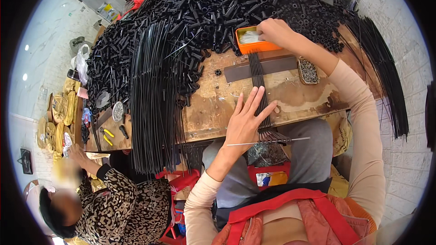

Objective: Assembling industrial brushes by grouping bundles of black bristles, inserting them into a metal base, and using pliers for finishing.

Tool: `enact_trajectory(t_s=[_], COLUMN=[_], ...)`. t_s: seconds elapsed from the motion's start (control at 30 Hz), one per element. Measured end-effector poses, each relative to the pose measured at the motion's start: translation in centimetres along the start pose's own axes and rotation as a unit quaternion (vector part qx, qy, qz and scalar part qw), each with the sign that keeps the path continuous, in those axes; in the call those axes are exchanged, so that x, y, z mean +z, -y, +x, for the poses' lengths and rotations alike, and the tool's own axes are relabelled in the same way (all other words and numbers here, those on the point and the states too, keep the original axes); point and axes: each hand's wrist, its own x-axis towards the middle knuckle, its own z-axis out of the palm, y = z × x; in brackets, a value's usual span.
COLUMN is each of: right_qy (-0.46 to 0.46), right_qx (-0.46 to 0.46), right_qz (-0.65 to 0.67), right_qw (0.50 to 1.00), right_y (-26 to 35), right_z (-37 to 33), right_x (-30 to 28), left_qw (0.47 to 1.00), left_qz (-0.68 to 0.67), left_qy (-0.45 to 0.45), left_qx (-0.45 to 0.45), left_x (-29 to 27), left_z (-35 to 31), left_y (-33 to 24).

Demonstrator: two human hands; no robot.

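My left hand (244, 122) lies with its fingers stretched out over a row of thin black rods (256, 70), near the table's front edge. The rods run away from me across a dark flat bar (284, 65). Over my lap, a thin pale metal rod (297, 139) lies crosswise at their near ends. My right hand (275, 31) reaches into an orange box (259, 46) holding thin whitish sticks (249, 37). Its fingers are bent together at the box's right end, and their tips are hidden. A small tin of tiny metal pieces (309, 71) stands to the right.
A big heap of black tubular parts (204, 11) covers the table's far side. Long black rods (154, 95) overhang the front edge at left; more rods (386, 77) hang at right. Yellow-handled pliers (108, 136) lie at left. A co-worker (122, 204) sits there in a patterned top.
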Motion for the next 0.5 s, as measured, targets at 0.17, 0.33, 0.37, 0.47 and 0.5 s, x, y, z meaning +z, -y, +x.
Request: enact_trajectory(t_s=[0.17,0.33,0.37,0.47,0.5], right_qy=[-0.018,-0.065,-0.141,-0.166,-0.118], right_qx=[-0.041,-0.034,-0.100,-0.168,-0.172], right_qz=[0.076,0.098,0.097,0.061,0.026], right_qw=[0.996,0.993,0.980,0.970,0.978], right_y=[-1.2,-1.6,-0.9,1.5,2.0], right_z=[0.4,-1.2,-2.1,-6.1,-7.2], right_x=[-0.3,-1.4,-2.1,-2.3,-2.1], left_qw=[1.000,0.998,0.999,0.999,0.999], left_qz=[-0.028,-0.053,-0.042,-0.027,-0.027], left_qy=[-0.007,-0.015,-0.015,-0.030,-0.030], left_qx=[-0.006,-0.001,0.000,0.011,0.009], left_x=[-0.4,-0.2,-0.1,0.4,0.3], left_z=[0.4,0.6,0.4,-0.5,-0.6], left_y=[-0.2,-0.2,-0.1,-0.4,-0.5])
